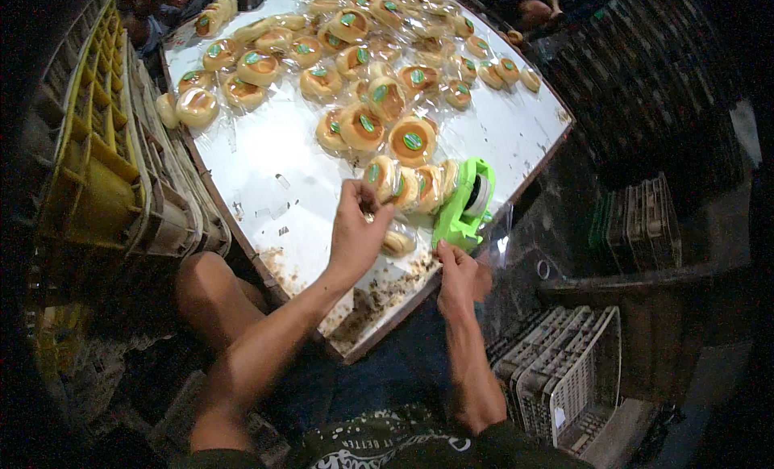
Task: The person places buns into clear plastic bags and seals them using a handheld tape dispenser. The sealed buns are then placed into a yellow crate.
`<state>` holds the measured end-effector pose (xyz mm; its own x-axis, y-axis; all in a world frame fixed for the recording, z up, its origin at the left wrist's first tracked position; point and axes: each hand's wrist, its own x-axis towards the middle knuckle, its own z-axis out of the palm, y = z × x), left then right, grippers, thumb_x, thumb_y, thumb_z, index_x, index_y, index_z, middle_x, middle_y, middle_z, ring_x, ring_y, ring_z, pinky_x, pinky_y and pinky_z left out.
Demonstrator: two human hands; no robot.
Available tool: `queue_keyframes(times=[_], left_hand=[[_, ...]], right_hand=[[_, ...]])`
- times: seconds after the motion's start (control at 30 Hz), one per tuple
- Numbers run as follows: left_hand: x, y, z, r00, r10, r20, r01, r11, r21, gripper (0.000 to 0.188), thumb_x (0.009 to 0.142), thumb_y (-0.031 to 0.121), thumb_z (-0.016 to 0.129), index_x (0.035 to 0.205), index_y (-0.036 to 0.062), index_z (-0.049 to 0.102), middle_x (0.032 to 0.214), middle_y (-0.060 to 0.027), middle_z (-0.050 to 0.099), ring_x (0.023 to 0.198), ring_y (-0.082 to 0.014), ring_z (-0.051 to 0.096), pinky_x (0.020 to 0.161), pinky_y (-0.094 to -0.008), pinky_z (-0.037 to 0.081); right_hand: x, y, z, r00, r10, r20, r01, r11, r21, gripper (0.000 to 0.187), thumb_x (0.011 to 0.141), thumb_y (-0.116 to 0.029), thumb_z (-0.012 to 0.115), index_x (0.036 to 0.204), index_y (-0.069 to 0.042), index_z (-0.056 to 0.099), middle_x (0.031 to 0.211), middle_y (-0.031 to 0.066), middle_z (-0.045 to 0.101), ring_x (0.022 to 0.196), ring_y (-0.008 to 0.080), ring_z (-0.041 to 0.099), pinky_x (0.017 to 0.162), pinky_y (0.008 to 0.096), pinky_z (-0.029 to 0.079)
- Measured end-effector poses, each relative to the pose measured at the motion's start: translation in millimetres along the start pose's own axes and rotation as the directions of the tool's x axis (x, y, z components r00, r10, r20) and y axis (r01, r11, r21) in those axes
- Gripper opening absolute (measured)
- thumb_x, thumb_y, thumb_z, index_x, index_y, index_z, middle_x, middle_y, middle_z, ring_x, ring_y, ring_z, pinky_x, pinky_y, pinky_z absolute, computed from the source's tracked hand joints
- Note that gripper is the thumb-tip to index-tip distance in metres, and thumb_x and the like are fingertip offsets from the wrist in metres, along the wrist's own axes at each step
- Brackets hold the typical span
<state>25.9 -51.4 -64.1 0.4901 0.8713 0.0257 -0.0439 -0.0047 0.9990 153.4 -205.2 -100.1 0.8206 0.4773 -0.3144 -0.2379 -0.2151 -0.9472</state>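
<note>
My left hand (359,231) is closed, fingertips and thumb drawn together just above a plastic-wrapped bun (397,242) near the table's close corner. What it pinches is too small to make out. A bright green tape dispenser (461,215) with a roll in it stands at the right edge of the table. Thumb and fingers of my right hand (458,279) are pressed together at the dispenser's near end; whatever they hold is hidden. Beyond my hands, a row of wrapped buns (413,185) leans together, touching or close beside the dispenser.
Many wrapped round buns with green labels (355,62) cover the far part of the white table (266,175), whose near corner is stained. Yellow and grey crates (101,138) stack at the left. More crates (564,380) stand at the lower right. Other people (532,5) sit beyond the table.
</note>
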Motion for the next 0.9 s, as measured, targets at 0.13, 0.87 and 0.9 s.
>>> queue_keyframes(times=[0.13, 0.87, 0.9], left_hand=[[-3, 3, 0, 0.998, -0.058, -0.040, 0.059, 0.998, 0.027, 0.028, 0.084, 0.005, 0.065, 0.102, 0.0028, 0.044, 0.090, -0.0052, 0.048, 0.087, -0.0149, 0.048, 0.080, -0.0306, 0.044], [61, -48, -18, 0.988, -0.128, -0.083, 0.141, 0.975, 0.172, 0.063, 0.080, 0.020, 0.069, 0.132, -0.0079, 0.044, 0.128, -0.0261, 0.056, 0.117, -0.0330, 0.058, 0.100, -0.0382, 0.044], [60, -43, -17, 0.985, -0.137, -0.108, 0.159, 0.959, 0.236, 0.063, 0.081, 0.020, 0.067, 0.132, -0.0072, 0.043, 0.129, -0.0259, 0.055, 0.119, -0.0339, 0.056, 0.102, -0.0388, 0.043]], right_hand=[[-22, -38, 67, 0.835, -0.502, 0.224, 0.537, 0.831, -0.141, 0.019, 0.091, -0.016, 0.064, 0.097, 0.002, 0.065, 0.109, 0.0085, 0.061, 0.095, 0.0158, 0.057, 0.081, 0.0302, 0.047], [174, -93, 117, 0.879, -0.338, 0.337, 0.343, -0.045, -0.938, 0.051, 0.080, -0.030, 0.071, 0.119, -0.002, 0.053, 0.132, 0.0232, 0.052, 0.117, 0.0403, 0.050, 0.097, 0.0575, 0.034], [179, -92, 125, 0.875, -0.329, 0.354, 0.372, -0.008, -0.928, 0.054, 0.079, -0.031, 0.072, 0.121, -0.003, 0.051, 0.130, 0.0235, 0.053, 0.114, 0.0402, 0.052, 0.096, 0.0588, 0.035]])
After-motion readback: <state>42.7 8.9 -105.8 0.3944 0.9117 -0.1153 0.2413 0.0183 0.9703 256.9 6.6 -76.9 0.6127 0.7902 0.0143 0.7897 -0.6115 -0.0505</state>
